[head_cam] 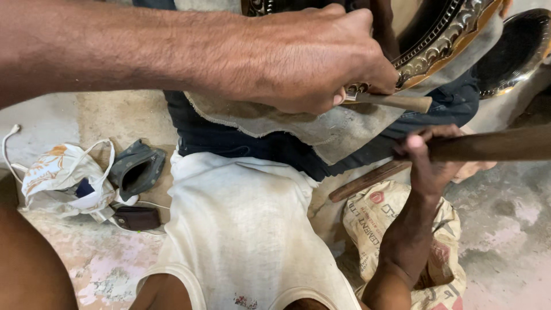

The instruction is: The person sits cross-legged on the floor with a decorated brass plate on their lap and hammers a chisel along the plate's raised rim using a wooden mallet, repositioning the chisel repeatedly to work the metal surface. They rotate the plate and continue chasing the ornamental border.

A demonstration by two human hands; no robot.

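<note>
Over rough concrete floor (505, 229), left hand (310, 57) grips a metal punch (396, 101).

The metal plate (442, 40) is dark with a gold edge and a raised pattern of leaves and small beads. The cloth (321, 129) under it is grey — the trousers (229, 138) dark blue, the vest (241, 229) dirty white. The sack (442, 229) is beige with red marks. The floor (505, 241) is grey — pink spots in places.

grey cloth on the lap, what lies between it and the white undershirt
In the head view, dark blue trousers fill the stretch between the grey cloth and the white undershirt.
</note>
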